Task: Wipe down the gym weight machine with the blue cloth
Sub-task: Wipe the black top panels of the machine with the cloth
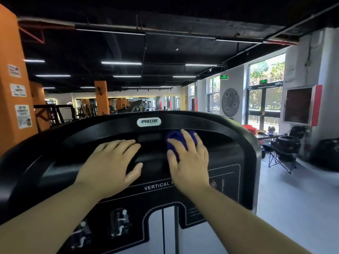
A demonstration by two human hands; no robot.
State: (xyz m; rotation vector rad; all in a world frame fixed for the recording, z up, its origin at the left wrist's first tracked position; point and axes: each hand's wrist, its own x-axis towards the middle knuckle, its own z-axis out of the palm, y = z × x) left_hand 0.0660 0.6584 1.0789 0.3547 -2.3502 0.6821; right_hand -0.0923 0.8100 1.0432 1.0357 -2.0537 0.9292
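Gym hall first: dark ceiling (165,50) w/ strip lights (121,62), pale floor (293,195), orange pillar (12,99) at left w/ notices, tall windows (266,88) at right. Biggest thing up close is the weight machine (132,204), its black moulded shroud (240,151) filling the lower half of the view, w/ a long recess (218,138) across the top & a printed panel (156,188) reading "VERTICAL" on the front. Off to the right, well apart from it, a black folding chair (283,153) stands on the floor.

Both our forearms (55,217) reach in from below. Our left grip (110,169) is released: palm down, fingers straight, resting flat on the shroud just left of centre, holding nothing; we reckon it's bracing. Our right grip (190,162) lies near it to the right, fingers spread & laid over the blue cloth (177,139), pressing the wad onto the shroud rather than clenching it; thumb runs along the cloth's left edge. Cloth is bunched, sitting at the recess right of centre, below & right of the oval PRECOR badge (149,122), apart from it.

Handling, as we judge it: cloth is soft, light, no stiffness, so it may slip out from under a flat palm on that smooth plastic. Best hold: palm on the middle of the wad, thumb & fingertips hooked over its edges. Machine is rigid & heavy, won't budge; recess edges need the cloth pushed in w/ fingertips.
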